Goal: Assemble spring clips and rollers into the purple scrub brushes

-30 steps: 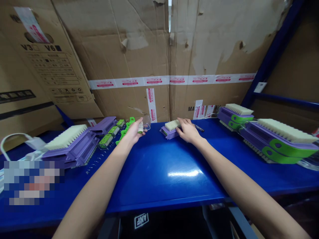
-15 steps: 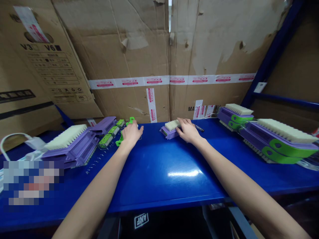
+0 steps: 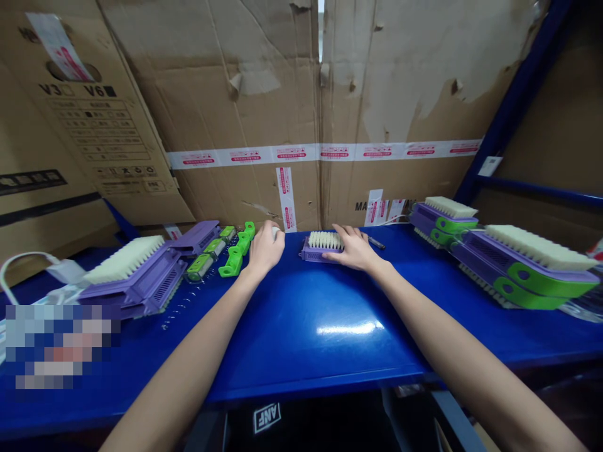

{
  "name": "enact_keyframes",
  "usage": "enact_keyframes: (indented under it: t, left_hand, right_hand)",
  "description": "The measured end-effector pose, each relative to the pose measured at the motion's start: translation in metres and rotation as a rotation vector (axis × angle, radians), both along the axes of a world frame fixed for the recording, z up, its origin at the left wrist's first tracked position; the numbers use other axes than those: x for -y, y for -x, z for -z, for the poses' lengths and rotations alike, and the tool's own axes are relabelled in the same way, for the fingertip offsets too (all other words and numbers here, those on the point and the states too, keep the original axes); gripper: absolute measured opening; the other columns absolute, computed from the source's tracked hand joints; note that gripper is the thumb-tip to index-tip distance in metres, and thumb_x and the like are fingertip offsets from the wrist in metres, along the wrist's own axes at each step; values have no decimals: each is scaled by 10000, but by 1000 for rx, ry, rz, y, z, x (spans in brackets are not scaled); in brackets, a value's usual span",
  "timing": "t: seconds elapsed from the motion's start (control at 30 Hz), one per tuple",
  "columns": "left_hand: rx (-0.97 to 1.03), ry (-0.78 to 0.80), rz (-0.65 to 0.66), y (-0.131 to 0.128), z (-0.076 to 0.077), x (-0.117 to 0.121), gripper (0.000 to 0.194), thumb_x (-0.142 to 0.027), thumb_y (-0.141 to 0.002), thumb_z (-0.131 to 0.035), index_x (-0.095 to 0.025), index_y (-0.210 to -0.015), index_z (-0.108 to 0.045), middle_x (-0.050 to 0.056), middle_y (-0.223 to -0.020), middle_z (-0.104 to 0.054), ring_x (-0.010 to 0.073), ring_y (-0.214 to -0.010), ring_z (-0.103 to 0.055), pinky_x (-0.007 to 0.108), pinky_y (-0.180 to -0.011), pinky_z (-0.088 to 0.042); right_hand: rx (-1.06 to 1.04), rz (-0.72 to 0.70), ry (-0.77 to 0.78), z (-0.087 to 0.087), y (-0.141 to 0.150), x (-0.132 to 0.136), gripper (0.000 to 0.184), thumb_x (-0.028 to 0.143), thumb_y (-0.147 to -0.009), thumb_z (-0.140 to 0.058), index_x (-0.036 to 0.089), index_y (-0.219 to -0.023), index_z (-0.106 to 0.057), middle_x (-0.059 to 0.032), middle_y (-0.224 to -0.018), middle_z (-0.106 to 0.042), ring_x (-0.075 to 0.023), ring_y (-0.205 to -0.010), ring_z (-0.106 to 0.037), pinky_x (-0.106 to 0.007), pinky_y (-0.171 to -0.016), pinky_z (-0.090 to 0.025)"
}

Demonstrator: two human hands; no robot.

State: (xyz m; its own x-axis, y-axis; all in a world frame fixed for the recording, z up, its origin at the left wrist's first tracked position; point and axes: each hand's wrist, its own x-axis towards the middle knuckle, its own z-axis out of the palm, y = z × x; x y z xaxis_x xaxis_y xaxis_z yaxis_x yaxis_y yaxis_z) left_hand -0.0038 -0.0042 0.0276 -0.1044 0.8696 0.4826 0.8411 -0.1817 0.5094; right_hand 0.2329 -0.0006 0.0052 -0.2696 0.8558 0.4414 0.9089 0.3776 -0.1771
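My right hand (image 3: pixel 354 247) is closed around the right end of a small purple brush (image 3: pixel 315 252). Its pale bristles (image 3: pixel 325 239) face up, with the thumb along the near side and the fingers over the far side. To the left, my left hand (image 3: pixel 266 248) is curled just above the blue table. A bit of something pale (image 3: pixel 275 232) shows between its thumb and fingers; the rest is hidden. Beside that hand lie several bright green brackets (image 3: pixel 231 261) in a slanting row.
Left of the brackets sit green-and-metal blocks (image 3: pixel 200 266) and small springs (image 3: pixel 181 306) in a line. Stacked purple brushes stand at left (image 3: pixel 136 276) and right (image 3: pixel 532 267). A dark pen-like thing (image 3: pixel 377 243) lies behind my right hand. Cardboard (image 3: pixel 245 113) walls the table's back.
My left hand has moved right, away from the green brackets, and now has something pale in its fingers. The brush under my right hand has turned slightly, showing more of its long side.
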Motion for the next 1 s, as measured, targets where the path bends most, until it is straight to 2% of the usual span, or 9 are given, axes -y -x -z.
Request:
enact_keyframes:
  t: [0.13,0.3,0.4,0.47,0.57,0.7,0.77,0.87,1.0]
  left_hand:
    - [283,85,159,-2,9,-8,195,-234,-847,-441,-215,-1010,-546,38,-802,-624,195,-759,-614,275,-659,-462]
    - [637,197,282,-7,24,-18,190,-193,-783,-586,-205,-964,-531,-14,-681,-567,134,-585,-574,210,-514,-435]
    - [670,192,322,-10,30,-21,187,-154,-772,-605,-191,-942,-535,-6,-715,-589,125,-590,-588,203,-523,-434]
    - [636,168,324,-9,33,-22,183,-129,-771,-602,-179,-937,-545,6,-749,-606,121,-603,-590,198,-533,-429]
    - [620,162,318,-8,32,-21,189,-101,-772,-597,-160,-944,-544,14,-768,-612,113,-600,-579,194,-535,-423]
    - [720,213,342,-9,25,-16,219,-97,-783,-587,-149,-982,-515,15,-770,-621,114,-578,-579,210,-542,-443]
    - [758,242,352,-10,22,-13,240,-102,-778,-598,-152,-994,-505,14,-770,-630,115,-569,-580,217,-549,-451]
    - [788,264,391,-12,20,-10,282,-110,-762,-625,-161,-1006,-494,25,-803,-647,126,-611,-602,222,-568,-462]
    - [812,275,453,-13,22,-9,309,-123,-761,-635,-164,-1030,-487,36,-829,-659,131,-660,-618,220,-583,-472]
  right_hand:
    - [-22,-106,127,5,-6,-7,838,483,-750,-644,130,-1430,-303,-199,-1301,-497,-318,-1164,-500,-416,-929,-411]
    - [-14,-160,0,8,-3,-8,798,352,-737,-687,197,-1425,-313,-162,-1265,-483,-311,-1167,-459,-465,-964,-386]
    - [73,-184,-125,10,5,-5,782,246,-739,-667,231,-1432,-305,-153,-1295,-440,-320,-1190,-400,-493,-974,-372]
    - [121,-201,-177,10,10,-3,769,233,-746,-658,226,-1432,-310,-151,-1308,-427,-322,-1194,-378,-485,-975,-372]
    - [150,-212,-210,11,16,-1,765,255,-748,-671,216,-1428,-323,-149,-1309,-421,-316,-1178,-374,-464,-970,-376]
    - [151,-220,-210,9,17,1,765,302,-748,-689,240,-1422,-333,-141,-1303,-425,-311,-1170,-374,-462,-962,-376]
    - [111,-225,-201,7,15,2,748,378,-742,-696,240,-1402,-372,-143,-1268,-444,-312,-1144,-391,-465,-945,-384]
    - [12,-230,-188,4,14,5,652,484,-772,-643,233,-1344,-457,-129,-1166,-488,-292,-1071,-432,-450,-907,-407]
    - [-67,-254,-159,4,15,3,435,385,-817,-609,197,-1206,-567,-102,-1047,-519,-253,-989,-464,-403,-859,-434]
